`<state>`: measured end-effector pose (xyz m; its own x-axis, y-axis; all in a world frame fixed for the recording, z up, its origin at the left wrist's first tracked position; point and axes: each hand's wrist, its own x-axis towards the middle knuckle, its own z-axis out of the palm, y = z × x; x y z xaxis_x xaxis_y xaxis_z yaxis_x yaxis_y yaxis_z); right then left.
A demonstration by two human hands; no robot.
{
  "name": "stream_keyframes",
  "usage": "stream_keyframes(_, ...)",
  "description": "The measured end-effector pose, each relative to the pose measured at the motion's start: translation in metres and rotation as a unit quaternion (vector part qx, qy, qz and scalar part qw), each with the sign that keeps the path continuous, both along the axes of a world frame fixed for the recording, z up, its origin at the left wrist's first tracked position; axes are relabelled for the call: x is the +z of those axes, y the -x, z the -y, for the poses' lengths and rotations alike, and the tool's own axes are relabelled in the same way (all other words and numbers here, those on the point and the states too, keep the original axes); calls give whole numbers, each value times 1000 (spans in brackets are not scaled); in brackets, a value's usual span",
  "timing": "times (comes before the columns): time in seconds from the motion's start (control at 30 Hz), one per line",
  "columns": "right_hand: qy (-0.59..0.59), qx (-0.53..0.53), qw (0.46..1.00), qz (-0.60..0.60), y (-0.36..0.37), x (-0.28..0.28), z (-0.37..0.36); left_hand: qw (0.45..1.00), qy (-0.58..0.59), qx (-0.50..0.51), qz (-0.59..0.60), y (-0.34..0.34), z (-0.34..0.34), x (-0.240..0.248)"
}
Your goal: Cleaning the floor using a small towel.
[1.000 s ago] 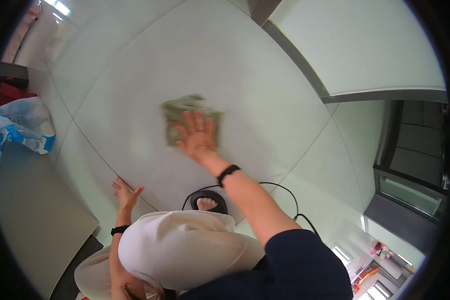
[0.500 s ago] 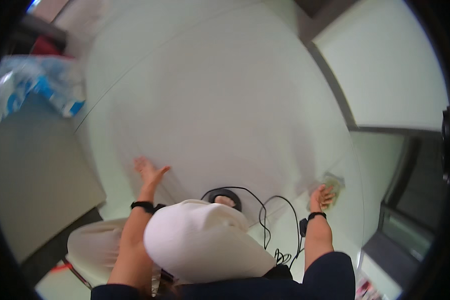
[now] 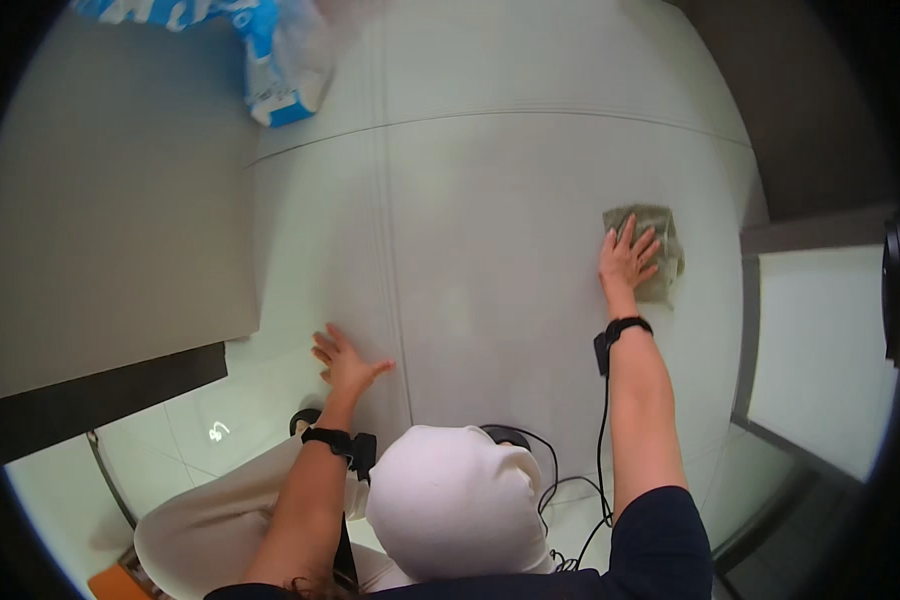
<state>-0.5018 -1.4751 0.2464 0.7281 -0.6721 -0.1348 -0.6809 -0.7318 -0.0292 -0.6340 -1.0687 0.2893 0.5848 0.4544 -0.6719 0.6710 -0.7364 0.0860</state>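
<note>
A grey-green cleaning cloth [image 3: 658,287] lies on the pale tiled floor [image 3: 500,260] at the right. My right hand [image 3: 628,258] rests on it with the palm down and the fingers spread, pressing it flat. My left hand [image 3: 346,364] is at the left, just over or on the floor, fingers spread and nothing in it. I cannot tell whether its fingertips touch the tiles. A black strap with a small dark box sits on each wrist.
A grey cabinet [image 3: 120,220] with a dark base stands on the left. Beside its far end is a blue-and-white plastic package [image 3: 280,70]. Dark and white furniture [image 3: 820,340] lines the right. A black cable [image 3: 602,430] trails from my right wrist past my knee [image 3: 455,500].
My right hand and the cloth have moved forward, away from me. The hand now lies spread over the cloth. My left hand has shifted right, and the whole view has turned.
</note>
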Motion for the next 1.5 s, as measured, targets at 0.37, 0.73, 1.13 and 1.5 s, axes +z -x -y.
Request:
stream_keyframes(0.37, -10, 391, 920, 13, -154, -15, -280, 998, 24, -25, 59, 14, 1, -14)
stream_keyframes(0.73, -168, 822, 542, 55, 5, -11, -416, 999, -28, -35, 24, 9, 4, -22)
stream_keyframes(1.13, -105, 454, 883, 47, 72, 19, -130, 999, 5, -16, 49, 10, 2, -12)
stream_keyframes(1.5, 55, -123, 991, 24, 367, -12, 89, 995, 27, -86, -31, -39, 45, 2)
